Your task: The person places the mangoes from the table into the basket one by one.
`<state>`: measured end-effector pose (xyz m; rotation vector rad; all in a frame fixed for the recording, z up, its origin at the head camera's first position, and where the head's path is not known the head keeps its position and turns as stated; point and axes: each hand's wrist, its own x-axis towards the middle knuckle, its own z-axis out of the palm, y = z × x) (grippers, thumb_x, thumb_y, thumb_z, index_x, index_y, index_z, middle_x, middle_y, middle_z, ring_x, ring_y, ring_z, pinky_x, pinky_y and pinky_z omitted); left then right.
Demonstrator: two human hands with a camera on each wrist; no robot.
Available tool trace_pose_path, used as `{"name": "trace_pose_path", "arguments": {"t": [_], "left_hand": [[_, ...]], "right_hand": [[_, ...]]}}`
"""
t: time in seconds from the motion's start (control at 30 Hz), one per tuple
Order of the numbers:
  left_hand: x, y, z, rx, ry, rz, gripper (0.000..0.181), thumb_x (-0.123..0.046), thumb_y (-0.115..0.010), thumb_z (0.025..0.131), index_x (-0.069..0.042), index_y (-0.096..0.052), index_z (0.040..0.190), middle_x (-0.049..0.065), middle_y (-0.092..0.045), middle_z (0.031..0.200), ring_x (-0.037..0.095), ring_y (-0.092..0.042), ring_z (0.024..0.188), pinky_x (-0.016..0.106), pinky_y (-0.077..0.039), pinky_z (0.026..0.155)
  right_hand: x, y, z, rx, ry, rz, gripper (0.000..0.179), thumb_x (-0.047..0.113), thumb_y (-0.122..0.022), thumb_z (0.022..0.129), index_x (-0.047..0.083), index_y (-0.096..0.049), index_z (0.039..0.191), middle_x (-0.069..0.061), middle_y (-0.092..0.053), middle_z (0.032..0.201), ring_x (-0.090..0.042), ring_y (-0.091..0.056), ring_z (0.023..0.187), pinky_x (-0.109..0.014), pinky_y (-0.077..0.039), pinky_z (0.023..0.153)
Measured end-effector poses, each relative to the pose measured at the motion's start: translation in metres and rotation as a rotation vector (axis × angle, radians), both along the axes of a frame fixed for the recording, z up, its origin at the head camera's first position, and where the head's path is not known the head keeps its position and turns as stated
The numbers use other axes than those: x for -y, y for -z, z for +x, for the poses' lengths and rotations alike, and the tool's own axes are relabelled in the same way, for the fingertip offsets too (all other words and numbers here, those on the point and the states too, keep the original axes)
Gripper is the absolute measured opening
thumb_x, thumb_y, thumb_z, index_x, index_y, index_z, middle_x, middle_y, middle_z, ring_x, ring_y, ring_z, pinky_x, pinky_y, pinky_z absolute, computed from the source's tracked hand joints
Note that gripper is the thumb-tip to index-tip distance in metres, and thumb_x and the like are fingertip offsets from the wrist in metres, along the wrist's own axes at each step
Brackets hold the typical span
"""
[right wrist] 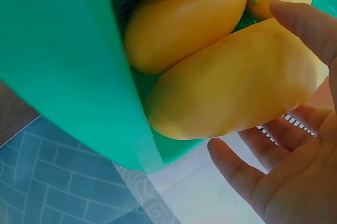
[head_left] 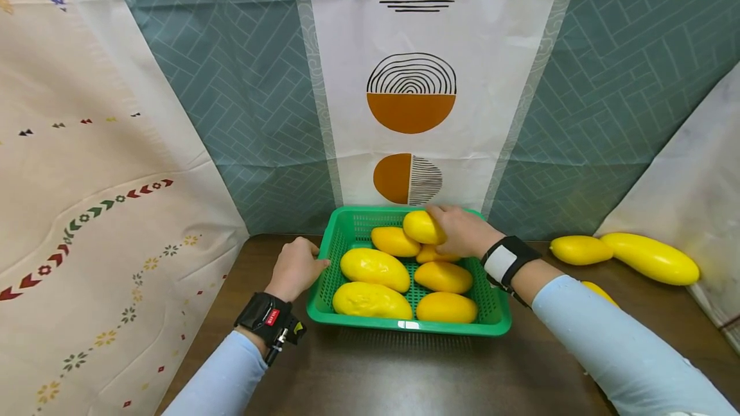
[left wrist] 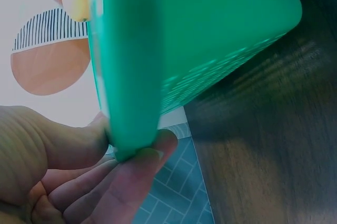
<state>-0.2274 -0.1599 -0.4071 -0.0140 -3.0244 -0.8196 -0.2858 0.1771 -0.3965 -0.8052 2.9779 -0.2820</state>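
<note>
A green plastic basket (head_left: 324,320) with perforated sides stands on the table and contains several smooth yellow mangoes (head_left: 374,268). The left hand (head_left: 296,268) pinches the basket's left rim; the left wrist view shows the thumb on one side of the rim (left wrist: 131,77) and the fingers on the other. At the back of the basket, the right hand (head_left: 465,233) holds a yellow mango (head_left: 424,228) above the others. In the right wrist view, the thumb lies along this mango's (right wrist: 226,87) upper side, with the fingers below and behind it.
To the right on the dark wooden table (head_left: 405,377) lie a yellow lemon-shaped fruit (head_left: 580,250) and a long yellow squash-like one (head_left: 650,258). Another yellow piece (head_left: 600,291) is partly hidden by the right forearm. Patterned cloth (head_left: 266,82) hangs behind the basket.
</note>
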Motion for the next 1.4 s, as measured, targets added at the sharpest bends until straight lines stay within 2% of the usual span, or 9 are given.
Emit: {"name": "trace_pose_path", "arguments": {"t": [0.23,0.43,0.63,0.77,0.93,1.07,1.2,1.4], "left_hand": [[-0.001,0.0,-0.001,-0.002,-0.001,-0.013,0.034,-0.025,-0.072,0.081,0.0,-0.067,0.103,0.01,-0.064,0.095,0.015,-0.059,0.069,0.027,-0.048,0.056],[-0.002,0.0,-0.002,-0.008,-0.001,-0.01,0.034,-0.025,-0.072,0.081,0.0,-0.068,0.102,0.01,-0.064,0.096,0.016,-0.059,0.071,0.028,-0.049,0.056],[-0.001,0.0,0.0,-0.009,-0.002,-0.006,0.034,-0.025,-0.072,0.081,0.001,-0.068,0.102,0.011,-0.064,0.097,0.016,-0.059,0.071,0.027,-0.048,0.056],[-0.001,0.0,-0.001,-0.027,0.004,-0.011,0.033,-0.025,-0.073,0.08,0.0,-0.068,0.101,0.01,-0.064,0.095,0.016,-0.059,0.07,0.027,-0.048,0.056],[-0.001,0.0,0.0,-0.009,0.003,-0.006,0.034,-0.025,-0.072,0.081,0.001,-0.067,0.103,0.011,-0.064,0.097,0.016,-0.059,0.071,0.027,-0.049,0.056],[0.001,0.001,0.001,0.006,-0.002,0.0,0.036,-0.025,-0.071,0.082,0.002,-0.066,0.105,0.014,-0.064,0.1,0.018,-0.059,0.074,0.028,-0.049,0.057],[0.002,0.001,0.002,0.003,-0.006,0.003,0.035,-0.024,-0.071,0.081,0.002,-0.066,0.104,0.013,-0.064,0.097,0.016,-0.059,0.07,0.028,-0.049,0.056],[0.0,0.002,0.001,0.001,0.005,0.002,0.034,-0.024,-0.071,0.082,0.002,-0.067,0.103,0.012,-0.064,0.096,0.015,-0.058,0.069,0.027,-0.048,0.055]], "right_hand": [[-0.004,-0.003,-0.001,0.012,0.003,-0.003,0.09,0.036,-0.075,0.074,0.008,-0.028,0.145,-0.016,-0.038,0.138,-0.03,-0.043,0.119,-0.043,-0.039,0.092],[-0.01,-0.022,0.007,0.042,0.005,-0.054,0.089,0.048,-0.073,0.074,0.013,-0.032,0.144,-0.016,-0.033,0.142,-0.032,-0.04,0.122,-0.045,-0.038,0.093],[-0.026,-0.046,0.012,0.01,0.04,-0.088,0.091,0.063,-0.063,0.076,0.012,-0.032,0.145,-0.016,-0.026,0.147,-0.034,-0.029,0.13,-0.049,-0.033,0.098],[-0.051,-0.052,0.011,-0.041,0.101,-0.103,0.081,0.065,-0.05,0.084,0.012,-0.035,0.144,-0.016,-0.026,0.147,-0.035,-0.028,0.131,-0.051,-0.03,0.099],[-0.092,-0.048,0.012,-0.081,0.178,-0.077,0.074,0.062,-0.04,0.091,0.008,-0.038,0.142,-0.019,-0.032,0.142,-0.038,-0.032,0.127,-0.053,-0.032,0.097],[-0.123,-0.041,0.015,-0.07,0.227,-0.021,0.069,0.052,-0.049,0.092,0.003,-0.039,0.139,-0.023,-0.036,0.138,-0.041,-0.036,0.122,-0.055,-0.035,0.093],[-0.148,-0.03,0.017,-0.024,0.254,0.04,0.07,0.042,-0.063,0.086,-0.003,-0.042,0.135,-0.029,-0.039,0.133,-0.045,-0.039,0.118,-0.055,-0.036,0.091],[-0.181,-0.01,0.025,0.067,0.297,0.118,0.086,0.05,-0.073,0.073,-0.007,-0.044,0.131,-0.033,-0.043,0.126,-0.047,-0.042,0.111,-0.058,-0.038,0.087]]}}
